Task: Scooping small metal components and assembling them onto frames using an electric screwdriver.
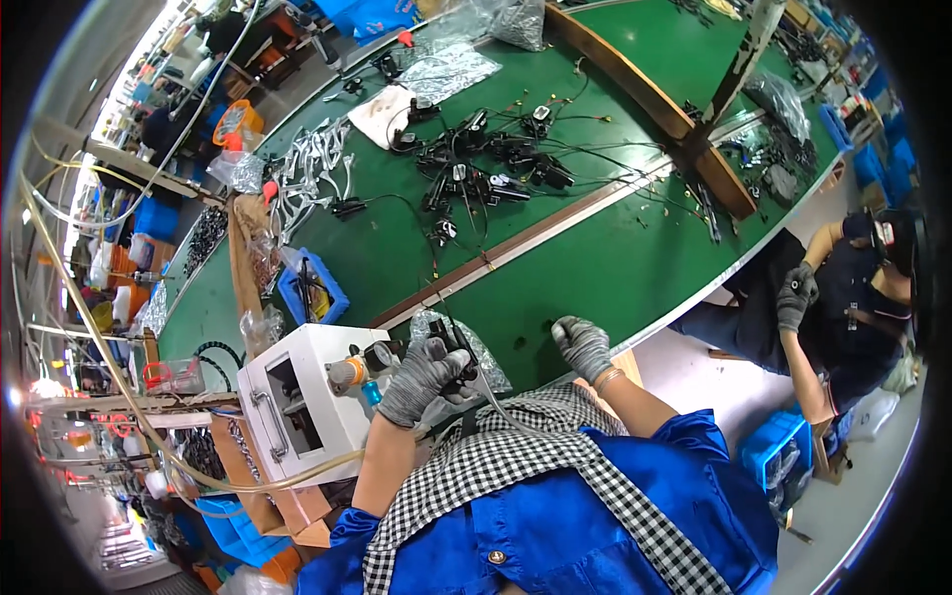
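Observation:
My left hand (421,382), in a grey knit glove, is closed around a small black part (464,369) beside the white machine. The fingers cover most of that part, so its exact kind does not show. A grey hose (493,402) runs from near these fingers down over my checked apron. My right hand (583,349), also gloved, rests by the near edge of the green table (635,273). It holds nothing that I can see, and its fingers are loosely extended. A clear plastic bag (486,362) lies just beyond my left hand.
A white boxy machine (302,397) with a gauge and an orange knob stands at left. Black lever assemblies with cables (486,159) pile up mid-table. Silver levers (312,169), a blue bin (312,286) and a wooden divider (635,74) lie around. A co-worker (843,307) sits at right.

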A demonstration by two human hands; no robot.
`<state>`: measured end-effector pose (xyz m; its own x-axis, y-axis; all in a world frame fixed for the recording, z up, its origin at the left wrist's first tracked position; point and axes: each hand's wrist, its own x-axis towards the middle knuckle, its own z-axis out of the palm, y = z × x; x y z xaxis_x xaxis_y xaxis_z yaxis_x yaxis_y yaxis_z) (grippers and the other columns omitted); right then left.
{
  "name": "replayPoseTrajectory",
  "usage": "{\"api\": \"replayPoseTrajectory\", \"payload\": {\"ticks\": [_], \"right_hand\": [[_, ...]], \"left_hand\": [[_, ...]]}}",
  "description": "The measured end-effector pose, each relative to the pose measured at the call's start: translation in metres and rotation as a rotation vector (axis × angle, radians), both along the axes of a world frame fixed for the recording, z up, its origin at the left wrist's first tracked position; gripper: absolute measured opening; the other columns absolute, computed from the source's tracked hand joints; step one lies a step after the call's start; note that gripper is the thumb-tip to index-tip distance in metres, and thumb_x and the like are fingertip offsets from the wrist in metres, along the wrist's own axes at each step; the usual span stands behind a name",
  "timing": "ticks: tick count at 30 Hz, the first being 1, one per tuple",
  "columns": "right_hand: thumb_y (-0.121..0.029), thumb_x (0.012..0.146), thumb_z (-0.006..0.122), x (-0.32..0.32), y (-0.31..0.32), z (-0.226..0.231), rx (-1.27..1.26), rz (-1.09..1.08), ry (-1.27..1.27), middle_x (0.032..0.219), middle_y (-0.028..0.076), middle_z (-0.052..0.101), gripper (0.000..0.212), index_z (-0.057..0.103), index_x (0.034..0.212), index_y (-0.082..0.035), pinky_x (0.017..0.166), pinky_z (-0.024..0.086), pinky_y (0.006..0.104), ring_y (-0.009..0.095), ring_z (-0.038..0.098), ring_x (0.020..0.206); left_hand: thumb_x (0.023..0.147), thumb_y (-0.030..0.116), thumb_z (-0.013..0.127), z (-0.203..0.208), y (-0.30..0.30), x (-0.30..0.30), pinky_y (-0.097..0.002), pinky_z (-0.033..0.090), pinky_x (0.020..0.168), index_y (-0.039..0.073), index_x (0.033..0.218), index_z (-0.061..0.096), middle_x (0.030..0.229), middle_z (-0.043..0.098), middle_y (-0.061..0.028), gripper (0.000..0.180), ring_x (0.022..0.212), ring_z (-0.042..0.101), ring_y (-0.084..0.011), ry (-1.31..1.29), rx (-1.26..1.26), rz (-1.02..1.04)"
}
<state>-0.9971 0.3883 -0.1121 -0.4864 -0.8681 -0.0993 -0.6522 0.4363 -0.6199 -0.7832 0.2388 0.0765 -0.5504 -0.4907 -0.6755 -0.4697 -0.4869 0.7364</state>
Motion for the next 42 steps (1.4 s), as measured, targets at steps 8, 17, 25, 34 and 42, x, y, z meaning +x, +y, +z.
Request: {"api": "replayPoseTrajectory", "payload": {"ticks": [8, 17, 25, 34, 42], "right_hand": [[-0.025, 0.085, 0.055, 0.002, 0.082, -0.021, -0.106, -0.302, -0.042, 0.086, 0.015, 0.065, 0.02, 0.063, 0.093, -0.009, 0.071, 0.049, 0.0424, 0.033, 0.062, 0.081], [-0.025, 0.084, 0.054, 0.052, 0.188, -0.039, 0.108, -0.45, -0.157, 0.092, 0.016, 0.064, 0.022, 0.063, 0.095, -0.009, 0.075, 0.049, 0.0428, 0.035, 0.061, 0.085], [-0.027, 0.087, 0.054, 0.129, 0.359, -0.06, 0.29, -0.584, -0.21, 0.086, 0.018, 0.064, 0.023, 0.063, 0.096, -0.008, 0.072, 0.049, 0.0431, 0.036, 0.062, 0.081], [-0.022, 0.087, 0.055, 0.164, 0.428, 0.0, 0.051, -0.609, -0.341, 0.083, 0.018, 0.065, 0.022, 0.062, 0.1, -0.004, 0.07, 0.05, 0.0396, 0.034, 0.063, 0.078], [-0.029, 0.093, 0.048, 0.134, 0.462, 0.128, -0.269, 0.006, -0.703, 0.085, 0.021, 0.063, 0.03, 0.06, 0.099, -0.002, 0.073, 0.048, 0.0413, 0.036, 0.061, 0.08]], "left_hand": [[0.083, 0.023, 0.062, 0.001, 0.017, -0.001, -0.028, 0.053, 0.045, -0.004, 0.089, 0.058, 0.075, 0.063, -0.0114, 0.028, 0.056, 0.064, -0.0207, -0.015, -0.004, -0.127], [0.085, 0.024, 0.058, -0.009, 0.091, 0.003, -0.0238, 0.048, 0.044, 0.003, 0.083, 0.057, 0.068, 0.06, -0.0043, 0.022, 0.052, 0.058, -0.0124, 0.11, -0.046, -0.352], [0.086, 0.019, 0.058, -0.058, 0.194, 0.041, -0.0245, 0.048, 0.042, 0.004, 0.082, 0.056, 0.067, 0.06, -0.0049, 0.016, 0.049, 0.057, -0.0139, 0.08, 0.172, -0.395], [0.083, 0.025, 0.066, -0.061, 0.293, 0.05, -0.0273, 0.052, 0.044, 0.003, 0.088, 0.058, 0.068, 0.062, -0.0074, 0.024, 0.054, 0.062, -0.0173, 0.104, 0.246, -0.472], [0.083, 0.027, 0.066, -0.05, 0.368, -0.003, -0.0276, 0.052, 0.044, 0.003, 0.09, 0.058, 0.07, 0.063, -0.0084, 0.026, 0.055, 0.063, -0.018, 0.149, 0.236, -0.454]]}}
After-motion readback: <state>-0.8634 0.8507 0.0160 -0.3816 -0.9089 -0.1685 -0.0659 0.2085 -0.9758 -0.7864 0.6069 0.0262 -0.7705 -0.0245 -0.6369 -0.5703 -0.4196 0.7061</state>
